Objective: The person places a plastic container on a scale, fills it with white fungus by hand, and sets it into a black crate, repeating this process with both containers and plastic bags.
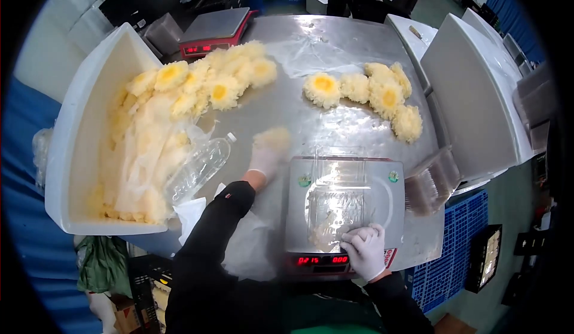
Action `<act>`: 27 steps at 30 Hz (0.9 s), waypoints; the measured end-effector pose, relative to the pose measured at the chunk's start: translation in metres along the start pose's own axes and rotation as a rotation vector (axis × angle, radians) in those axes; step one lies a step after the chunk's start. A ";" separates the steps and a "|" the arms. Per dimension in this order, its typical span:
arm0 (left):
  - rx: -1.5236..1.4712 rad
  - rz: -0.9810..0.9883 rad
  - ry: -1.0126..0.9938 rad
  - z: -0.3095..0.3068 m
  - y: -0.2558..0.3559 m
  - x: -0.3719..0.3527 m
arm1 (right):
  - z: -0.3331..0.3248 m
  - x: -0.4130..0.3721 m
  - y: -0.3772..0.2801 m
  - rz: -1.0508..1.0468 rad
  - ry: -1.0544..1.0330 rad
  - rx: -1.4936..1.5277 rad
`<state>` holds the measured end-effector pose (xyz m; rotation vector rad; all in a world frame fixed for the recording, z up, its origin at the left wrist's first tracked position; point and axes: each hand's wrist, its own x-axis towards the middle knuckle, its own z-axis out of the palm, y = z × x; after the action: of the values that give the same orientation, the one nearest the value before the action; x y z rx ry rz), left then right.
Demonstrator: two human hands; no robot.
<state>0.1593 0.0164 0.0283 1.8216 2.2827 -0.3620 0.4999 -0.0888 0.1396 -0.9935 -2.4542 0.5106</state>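
My left hand [267, 156], in a white glove, is blurred over the metal table left of the scale, closed on a pale yellow flower [272, 138]. A clear plastic box [336, 205] lies open on the red digital scale [297, 214], with something pale in its near end. My right hand [365, 249], also gloved, rests at the box's near right corner with its fingers bent; whether they grip the edge is unclear. Red digits glow on the scale's front.
A white foam box [89, 137] of yellow flowers stands at left beside a clear bottle [200, 169]. More flowers [385, 95] lie on the metal table [263, 110]. Behind is a second scale [216, 26]; stacked clear boxes [431, 181] and a foam box [472, 95] stand right.
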 end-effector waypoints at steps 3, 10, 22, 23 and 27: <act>-0.254 -0.103 0.163 0.004 -0.025 -0.003 | -0.001 -0.001 0.003 -0.003 -0.020 0.023; -2.462 0.169 -0.009 -0.058 -0.034 -0.071 | -0.001 -0.007 0.005 -0.031 0.001 0.008; -1.383 0.312 -0.151 -0.093 0.103 -0.158 | 0.006 -0.007 0.020 -0.105 0.020 -0.020; -1.076 0.336 -0.096 -0.090 0.112 -0.156 | 0.007 -0.008 0.020 -0.109 0.029 -0.022; -0.429 0.403 0.239 -0.089 0.140 -0.160 | 0.009 -0.011 0.018 -0.107 0.084 0.012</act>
<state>0.3307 -0.0744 0.1523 2.0928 1.8556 0.3956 0.5121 -0.0861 0.1201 -0.8558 -2.4112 0.4386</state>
